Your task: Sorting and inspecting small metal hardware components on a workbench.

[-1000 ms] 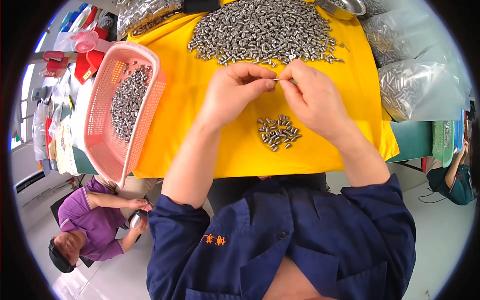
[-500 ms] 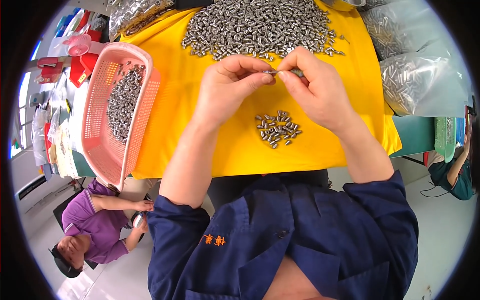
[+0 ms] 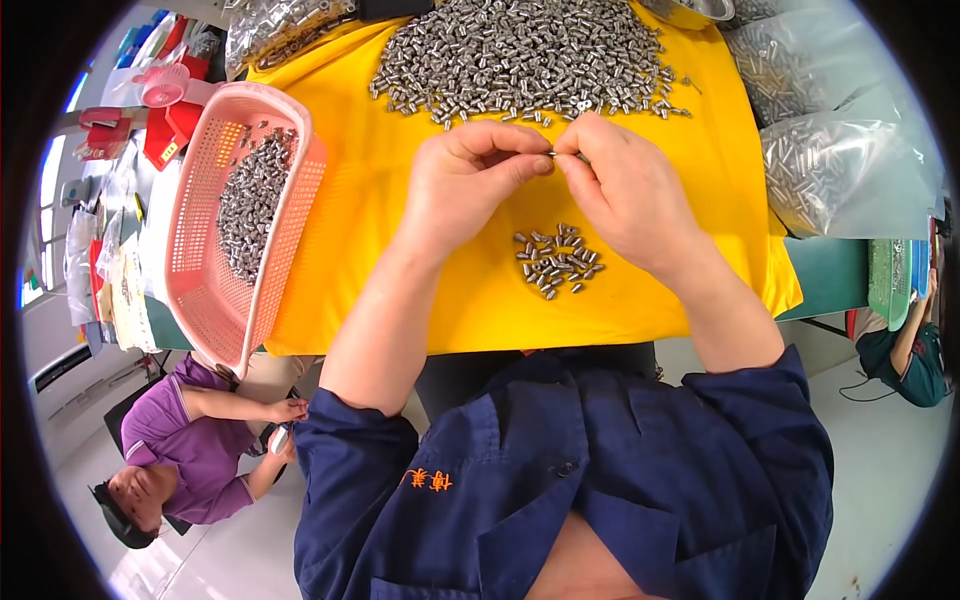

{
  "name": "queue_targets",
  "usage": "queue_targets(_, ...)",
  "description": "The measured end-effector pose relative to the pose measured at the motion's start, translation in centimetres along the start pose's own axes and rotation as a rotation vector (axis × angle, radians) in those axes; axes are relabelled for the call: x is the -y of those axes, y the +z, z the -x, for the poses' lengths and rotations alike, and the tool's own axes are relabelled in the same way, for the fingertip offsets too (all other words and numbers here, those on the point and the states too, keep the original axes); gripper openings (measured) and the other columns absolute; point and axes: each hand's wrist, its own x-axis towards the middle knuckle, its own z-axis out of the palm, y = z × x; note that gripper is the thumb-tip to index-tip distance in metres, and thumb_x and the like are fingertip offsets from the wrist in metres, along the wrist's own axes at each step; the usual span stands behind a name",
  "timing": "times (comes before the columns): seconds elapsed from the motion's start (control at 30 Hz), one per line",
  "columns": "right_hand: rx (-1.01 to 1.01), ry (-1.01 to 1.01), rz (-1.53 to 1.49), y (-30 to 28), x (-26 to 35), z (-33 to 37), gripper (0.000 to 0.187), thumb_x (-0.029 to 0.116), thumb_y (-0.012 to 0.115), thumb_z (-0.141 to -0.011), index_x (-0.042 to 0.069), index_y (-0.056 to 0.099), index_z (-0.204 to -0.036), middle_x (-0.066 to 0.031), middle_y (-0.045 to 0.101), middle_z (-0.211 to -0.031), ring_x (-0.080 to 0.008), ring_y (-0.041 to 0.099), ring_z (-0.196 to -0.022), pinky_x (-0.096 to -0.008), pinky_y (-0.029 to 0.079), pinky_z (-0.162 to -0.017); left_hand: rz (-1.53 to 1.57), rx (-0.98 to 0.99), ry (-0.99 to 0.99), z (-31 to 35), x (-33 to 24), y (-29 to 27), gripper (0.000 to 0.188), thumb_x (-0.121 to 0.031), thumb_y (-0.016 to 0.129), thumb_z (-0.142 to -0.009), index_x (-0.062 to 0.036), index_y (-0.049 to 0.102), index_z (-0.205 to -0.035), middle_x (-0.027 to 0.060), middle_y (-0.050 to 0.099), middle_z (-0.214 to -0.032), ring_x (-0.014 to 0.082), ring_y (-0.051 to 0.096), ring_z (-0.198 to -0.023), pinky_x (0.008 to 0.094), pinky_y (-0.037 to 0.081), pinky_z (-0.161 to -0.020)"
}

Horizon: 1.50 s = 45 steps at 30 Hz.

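Note:
Over the yellow cloth [image 3: 460, 315], my left hand [image 3: 460, 185] and my right hand [image 3: 630, 190] meet fingertip to fingertip. Thumb and forefinger of the left pinch a small metal part [image 3: 553, 154], of which only a sliver shows. The right fingers are closed in a pinch against it; what they hold is mostly hidden. Below the hands lies a small cluster of silvery cylindrical metal pieces [image 3: 558, 262]. A large heap of similar metal pieces [image 3: 520, 60] spreads across the cloth beyond them.
To the left stands a pink perforated basket [image 3: 182, 235] with more metal pieces inside. Clear plastic bags of parts [image 3: 825, 175] sit at the right, a metal bowl [image 3: 690, 10] at the far right. A person in purple [image 3: 190, 440] sits at lower left, another in dark green [image 3: 905, 365] at right.
My hands have come closer together and slightly lower. The thin metal piece that showed between the fingertips is now mostly covered.

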Motion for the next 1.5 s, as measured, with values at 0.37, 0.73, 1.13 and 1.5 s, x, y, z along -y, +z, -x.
queue_targets(0.37, 0.003, 0.054, 0.071, 0.6, -0.6, 0.0, 0.008, 0.008, 0.05, -0.081, 0.002, 0.045, -0.079, -0.015, 0.053, -0.068, -0.0341, 0.053, -0.066, -0.0415, 0.041, -0.057, -0.765, -0.086, 0.16, 0.0, -1.6, 1.1, 0.016, -0.003, 0.062, -0.073, -0.002, 0.064, -0.089, 0.004, 0.065, -0.078, 0.009, 0.06, -0.073, 0.0212, 0.047, -0.067)
queue_targets(0.73, -0.022, 0.176, -0.126, -1.2, 0.1, -0.3, 0.006, 0.007, 0.051, -0.08, 0.003, 0.047, -0.081, -0.0114, 0.051, -0.065, -0.0263, 0.05, -0.057, -0.0334, 0.039, -0.052, -0.191, -0.081, -0.04, -0.2, -1.0, -1.2, 0.015, 0.0, 0.06, -0.078, -0.0011, 0.061, -0.093, 0.0026, 0.061, -0.091, 0.0084, 0.056, -0.082, 0.0208, 0.045, -0.074)
queue_targets(1.13, -0.034, 0.158, -0.301, -0.4, 0.0, -0.1, 0.004, 0.005, 0.051, -0.08, 0.003, 0.048, -0.081, -0.0101, 0.051, -0.065, -0.0217, 0.049, -0.055, -0.0299, 0.038, -0.051, 0.523, 0.108, -0.213, -0.4, 0.2, -0.9, 0.01, -0.004, 0.055, -0.083, -0.0037, 0.058, -0.093, 0.0059, 0.061, -0.084, 0.0133, 0.061, -0.075, 0.0238, 0.05, -0.067)
queue_targets(1.5, -0.008, 0.125, -0.242, -0.7, 0.5, -0.1, 0.004, 0.005, 0.05, -0.08, 0.002, 0.048, -0.081, -0.0111, 0.051, -0.065, -0.0244, 0.051, -0.057, -0.0318, 0.039, -0.052, 0.46, 0.116, -0.17, -0.1, 0.2, -0.6, 0.011, -0.002, 0.055, -0.083, -0.0032, 0.058, -0.094, 0.0065, 0.062, -0.085, 0.0144, 0.061, -0.077, 0.0257, 0.051, -0.071)
